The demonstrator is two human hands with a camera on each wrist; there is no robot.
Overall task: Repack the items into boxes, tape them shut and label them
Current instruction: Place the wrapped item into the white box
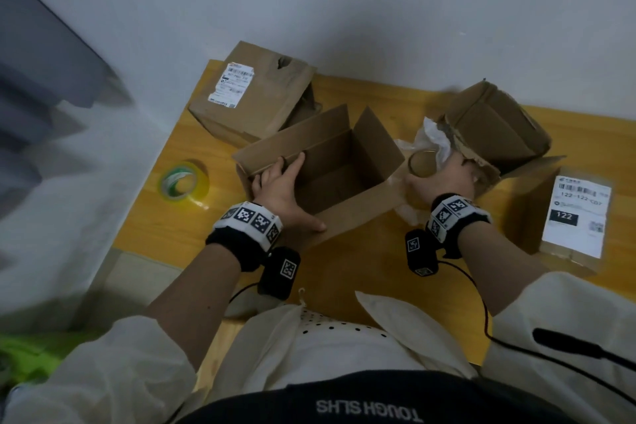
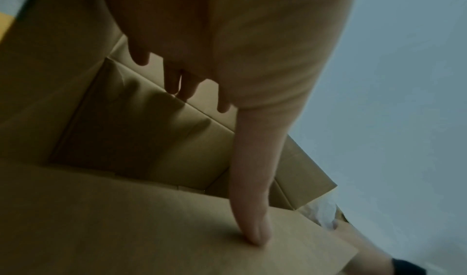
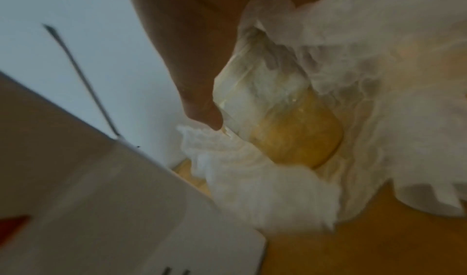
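An open, empty cardboard box (image 1: pixel 375 144) stands mid-table with its flaps up. My left hand (image 1: pixel 292 189) rests on its near-left corner. In the left wrist view the fingers (image 2: pixel 187 87) lie straight against the inner wall and the thumb (image 2: pixel 252 209) presses flat on the near flap (image 2: pixel 126 229). Just right of the box, my right hand (image 1: pixel 442 179) grips a clear glass jar (image 1: pixel 421 165) partly wrapped in white packing paper (image 1: pixel 437 138). The right wrist view shows the thumb (image 3: pixel 199 91) against the jar (image 3: pixel 298 137), with paper (image 3: pixel 379 79) bunched round it.
A green-and-yellow tape roll (image 1: pixel 184 182) lies left of the open box. A closed, labelled box (image 1: pixel 254 96) stands at the back left and a torn one (image 1: pixel 495 127) at the back right. Another box with a "122" label (image 1: pixel 571 217) sits at the right on the wooden table (image 1: pixel 361 268).
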